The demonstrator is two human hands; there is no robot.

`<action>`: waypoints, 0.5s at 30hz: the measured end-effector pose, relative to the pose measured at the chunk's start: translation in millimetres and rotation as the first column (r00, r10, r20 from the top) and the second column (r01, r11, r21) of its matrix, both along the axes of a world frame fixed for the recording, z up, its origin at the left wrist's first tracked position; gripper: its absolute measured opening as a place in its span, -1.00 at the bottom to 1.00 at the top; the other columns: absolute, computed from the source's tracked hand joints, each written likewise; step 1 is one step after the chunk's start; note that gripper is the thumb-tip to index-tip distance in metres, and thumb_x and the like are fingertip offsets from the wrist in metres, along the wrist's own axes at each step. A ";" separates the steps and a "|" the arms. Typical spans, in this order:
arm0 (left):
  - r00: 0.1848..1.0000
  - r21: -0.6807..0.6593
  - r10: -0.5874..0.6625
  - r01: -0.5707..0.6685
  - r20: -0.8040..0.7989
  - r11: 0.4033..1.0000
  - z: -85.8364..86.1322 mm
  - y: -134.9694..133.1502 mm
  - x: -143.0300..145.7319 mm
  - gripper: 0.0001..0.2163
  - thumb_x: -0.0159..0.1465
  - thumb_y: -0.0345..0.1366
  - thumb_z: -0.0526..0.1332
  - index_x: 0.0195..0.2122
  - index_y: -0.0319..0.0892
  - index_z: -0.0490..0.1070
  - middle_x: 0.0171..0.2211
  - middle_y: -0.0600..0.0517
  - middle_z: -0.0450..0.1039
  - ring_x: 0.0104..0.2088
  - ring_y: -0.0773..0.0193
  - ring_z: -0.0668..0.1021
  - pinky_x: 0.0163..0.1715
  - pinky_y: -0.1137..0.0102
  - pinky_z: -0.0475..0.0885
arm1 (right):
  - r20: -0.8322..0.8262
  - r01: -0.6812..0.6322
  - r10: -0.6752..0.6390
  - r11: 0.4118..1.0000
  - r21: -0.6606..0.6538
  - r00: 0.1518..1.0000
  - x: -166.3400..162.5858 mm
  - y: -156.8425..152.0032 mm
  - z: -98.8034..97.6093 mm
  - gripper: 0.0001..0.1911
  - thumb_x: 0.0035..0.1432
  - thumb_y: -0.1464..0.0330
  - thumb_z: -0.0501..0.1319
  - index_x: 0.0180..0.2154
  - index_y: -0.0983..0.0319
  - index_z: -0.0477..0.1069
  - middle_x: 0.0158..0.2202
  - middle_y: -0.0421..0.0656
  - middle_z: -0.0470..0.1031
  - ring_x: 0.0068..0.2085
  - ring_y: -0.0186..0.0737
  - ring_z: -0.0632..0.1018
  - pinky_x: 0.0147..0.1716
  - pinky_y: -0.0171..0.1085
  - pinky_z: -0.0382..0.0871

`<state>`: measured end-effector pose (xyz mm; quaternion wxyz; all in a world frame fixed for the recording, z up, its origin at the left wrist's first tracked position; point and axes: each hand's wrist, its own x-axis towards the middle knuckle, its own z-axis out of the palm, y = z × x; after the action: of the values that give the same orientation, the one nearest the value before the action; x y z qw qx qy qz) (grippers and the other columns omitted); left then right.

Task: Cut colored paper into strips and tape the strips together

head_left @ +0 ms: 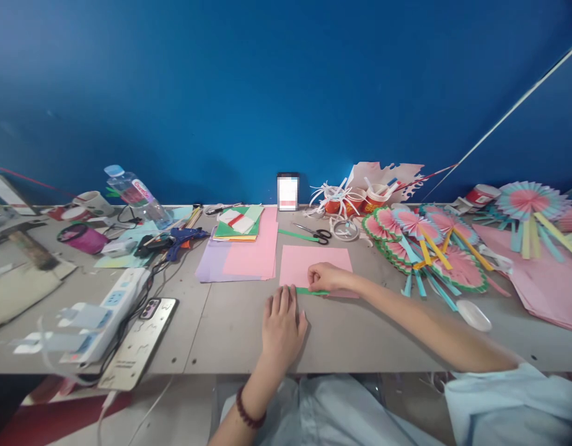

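Lying flat, the left hand [282,323] holds nothing; the right hand [323,277] curls on the near green strip [305,290], its grip I can't tell.

Your sheet [292,261] is plain pink, your strip [303,290] green, your bracelet [243,415] dark brown, your sleeve [513,396] pale blue; you face a deep-blue wall [286,93] and 1 fan [531,201] ringed pink and light blue.

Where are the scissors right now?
In the head view, the scissors lie just right of centre, beyond the pink sheet under the right hand, left of the pale round roll.
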<state>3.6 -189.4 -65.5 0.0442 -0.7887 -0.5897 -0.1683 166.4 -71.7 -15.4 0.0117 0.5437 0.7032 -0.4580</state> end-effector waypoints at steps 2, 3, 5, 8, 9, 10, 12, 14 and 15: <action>1.000 0.002 0.008 -0.008 0.001 1.000 -0.1 -0.3 0.2 -0.52 0.29 -0.31 0.03 0.24 -0.27 0.16 0.15 -0.17 0.32 0.14 0.04 0.34 0.10 0.10 0.25 | 0.004 -0.003 0.003 1.000 0.019 1.000 0.7 0.1 -2.1 -0.90 -0.07 0.51 0.25 -0.47 0.25 0.35 -0.60 -0.32 0.39 -0.57 -0.42 0.41 -0.57 -0.46 0.21; 1.000 0.002 0.008 -0.008 0.002 1.000 0.1 -0.5 0.3 -0.52 0.29 -0.31 0.03 0.25 -0.27 0.16 0.15 -0.17 0.32 0.15 0.04 0.34 0.10 0.10 0.25 | 0.006 -0.005 0.005 0.999 0.032 1.000 1.1 0.1 -3.1 -0.90 -0.07 0.50 0.25 -0.47 0.25 0.35 -0.60 -0.33 0.38 -0.56 -0.43 0.40 -0.58 -0.46 0.20; 1.000 -0.005 0.005 -0.005 0.002 1.000 0.7 -0.9 0.4 -0.52 0.30 -0.30 0.02 0.24 -0.28 0.17 0.15 -0.17 0.32 0.15 0.03 0.34 0.10 0.09 0.25 | 0.016 -0.013 0.012 0.999 0.051 1.000 2.2 0.0 -4.5 -0.90 -0.06 0.48 0.27 -0.47 0.24 0.35 -0.59 -0.33 0.37 -0.57 -0.43 0.39 -0.59 -0.46 0.18; 1.000 -0.007 0.002 -0.002 0.002 1.000 0.5 -1.1 0.6 -0.52 0.30 -0.29 0.01 0.25 -0.29 0.16 0.15 -0.18 0.32 0.16 0.01 0.33 0.10 0.08 0.26 | 0.045 -0.029 0.026 0.998 0.061 0.999 3.3 -0.5 -4.7 -0.91 -0.03 0.43 0.28 -0.45 0.24 0.36 -0.60 -0.34 0.36 -0.61 -0.44 0.36 -0.61 -0.44 0.16; 1.000 -0.002 -0.001 0.001 0.003 1.000 -0.2 -1.0 0.6 -0.52 0.30 -0.29 0.01 0.25 -0.28 0.14 0.15 -0.18 0.32 0.16 0.01 0.32 0.11 0.08 0.26 | 0.056 -0.032 0.028 0.997 0.070 0.998 3.3 -0.9 -4.2 -0.91 -0.03 0.43 0.28 -0.44 0.24 0.37 -0.59 -0.33 0.36 -0.61 -0.43 0.36 -0.60 -0.44 0.16; 1.000 0.004 -0.004 0.004 0.005 1.000 -1.0 -0.8 0.6 -0.51 0.30 -0.30 0.00 0.27 -0.28 0.12 0.16 -0.18 0.31 0.17 0.01 0.32 0.11 0.08 0.26 | 0.067 -0.034 0.028 0.996 0.081 0.997 3.3 -1.4 -3.7 -0.91 -0.03 0.43 0.29 -0.44 0.24 0.37 -0.59 -0.33 0.36 -0.60 -0.43 0.36 -0.59 -0.43 0.16; 1.000 0.015 -0.019 0.018 0.009 1.000 -2.8 0.0 0.5 -0.49 0.30 -0.31 -0.01 0.28 -0.29 0.08 0.18 -0.19 0.29 0.18 0.02 0.31 0.13 0.09 0.25 | 0.081 -0.033 0.024 0.994 0.106 0.996 2.8 -2.7 -2.4 -0.90 -0.04 0.43 0.30 -0.44 0.24 0.38 -0.58 -0.32 0.36 -0.57 -0.42 0.36 -0.57 -0.43 0.15; 0.999 0.018 -0.038 0.037 0.008 0.999 -4.0 1.0 0.9 -0.49 0.29 -0.33 -0.01 0.28 -0.31 0.08 0.19 -0.19 0.27 0.19 0.03 0.30 0.15 0.09 0.23 | 0.087 -0.036 0.025 0.991 0.133 0.996 2.3 -4.3 -1.5 -0.90 -0.04 0.42 0.30 -0.43 0.25 0.39 -0.57 -0.31 0.37 -0.54 -0.40 0.36 -0.54 -0.42 0.14; 0.999 0.012 -0.050 0.050 0.006 0.999 -4.3 1.4 1.5 -0.50 0.29 -0.35 -0.01 0.27 -0.32 0.10 0.19 -0.18 0.27 0.19 0.03 0.30 0.16 0.09 0.23 | 0.090 -0.041 0.027 0.988 0.148 0.996 2.2 -5.1 -1.2 -0.90 -0.03 0.42 0.30 -0.43 0.25 0.40 -0.57 -0.30 0.37 -0.53 -0.40 0.37 -0.53 -0.42 0.14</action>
<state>5.1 -188.0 -69.8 0.0428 -0.8023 -0.5690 -0.1755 168.5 -76.8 -16.6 0.0095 0.5505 0.7436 -0.3795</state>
